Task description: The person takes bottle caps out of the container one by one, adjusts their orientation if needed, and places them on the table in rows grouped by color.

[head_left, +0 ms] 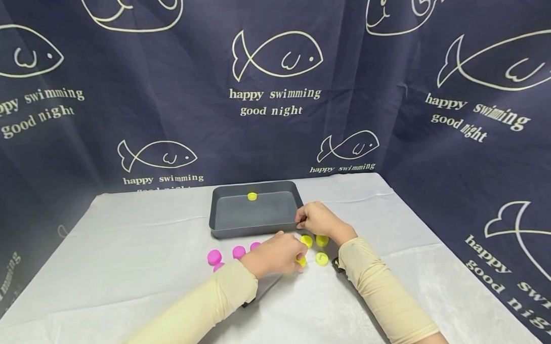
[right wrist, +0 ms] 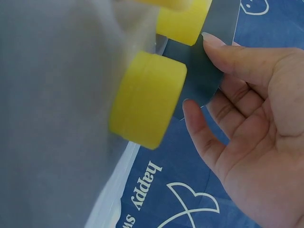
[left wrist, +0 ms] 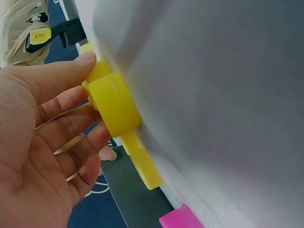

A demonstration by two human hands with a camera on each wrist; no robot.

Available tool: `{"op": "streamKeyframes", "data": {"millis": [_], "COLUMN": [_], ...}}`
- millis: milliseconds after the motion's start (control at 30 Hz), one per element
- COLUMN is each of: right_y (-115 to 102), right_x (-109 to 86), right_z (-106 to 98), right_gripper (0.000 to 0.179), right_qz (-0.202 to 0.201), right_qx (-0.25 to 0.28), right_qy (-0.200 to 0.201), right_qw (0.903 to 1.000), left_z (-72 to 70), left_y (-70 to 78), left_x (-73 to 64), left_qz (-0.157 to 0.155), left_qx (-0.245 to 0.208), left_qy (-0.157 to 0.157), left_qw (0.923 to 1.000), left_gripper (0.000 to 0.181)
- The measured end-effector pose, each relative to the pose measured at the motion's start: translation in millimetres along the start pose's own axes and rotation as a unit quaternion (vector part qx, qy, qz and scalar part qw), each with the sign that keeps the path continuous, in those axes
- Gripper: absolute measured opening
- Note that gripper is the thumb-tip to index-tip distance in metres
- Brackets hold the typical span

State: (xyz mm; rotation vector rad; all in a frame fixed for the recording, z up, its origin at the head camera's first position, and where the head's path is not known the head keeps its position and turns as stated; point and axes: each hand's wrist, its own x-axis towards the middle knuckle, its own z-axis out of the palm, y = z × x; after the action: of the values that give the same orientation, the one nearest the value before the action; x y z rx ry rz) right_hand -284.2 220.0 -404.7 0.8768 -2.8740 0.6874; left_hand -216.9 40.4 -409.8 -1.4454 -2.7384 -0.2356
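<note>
My left hand (head_left: 278, 254) is over the table, thumb and fingers spread on either side of a yellow cap (head_left: 301, 262). In the left wrist view, a gap shows between the thumb and this round yellow cap (left wrist: 116, 104), which hides some fingertips. My right hand (head_left: 320, 220) is by the near right corner of the dark grey tray (head_left: 255, 231), fingertips right at the rim. The right wrist view shows its thumb and fingers apart with nothing between them, a yellow cap (right wrist: 149, 99) standing beside. Another yellow cap (head_left: 252, 196) lies inside the tray toward its far side.
More yellow caps (head_left: 321, 259) lie in front of the right hand. Several pink caps (head_left: 214, 257) lie left of the left hand, partly hidden by it. A white cloth (head_left: 123, 258) covers the table, and a dark blue fish-print curtain (head_left: 274, 141) stands behind.
</note>
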Motion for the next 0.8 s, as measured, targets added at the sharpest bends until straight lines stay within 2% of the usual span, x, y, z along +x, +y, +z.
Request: {"op": "streamKeyframes", "data": {"millis": [467, 633, 800], "right_y": [-4, -3, -2], "right_x": [-0.6, -0.9, -0.8], "right_z": [0, 1, 1], "right_gripper": [0.01, 0.008, 0.01], "right_qz": [0.006, 0.01, 0.01], "right_qx": [0.003, 0.002, -0.002], "right_qy": [-0.001, -0.003, -0.002], "right_qw": [1.0, 0.9999, 0.9999], "left_z": [3.0, -3.0, -13.8], "left_y": [4.8, 5.3, 2.2], "left_x": [-3.3, -7.6, -12.5], "left_qz": [-0.01, -0.006, 0.018], "left_qx": [0.041, 0.057, 0.071], "left_qy": [0.003, 0.004, 0.035], "left_qw": [0.9991, 0.9983, 0.9967], "left_gripper": [0.031, 0.025, 0.011]}}
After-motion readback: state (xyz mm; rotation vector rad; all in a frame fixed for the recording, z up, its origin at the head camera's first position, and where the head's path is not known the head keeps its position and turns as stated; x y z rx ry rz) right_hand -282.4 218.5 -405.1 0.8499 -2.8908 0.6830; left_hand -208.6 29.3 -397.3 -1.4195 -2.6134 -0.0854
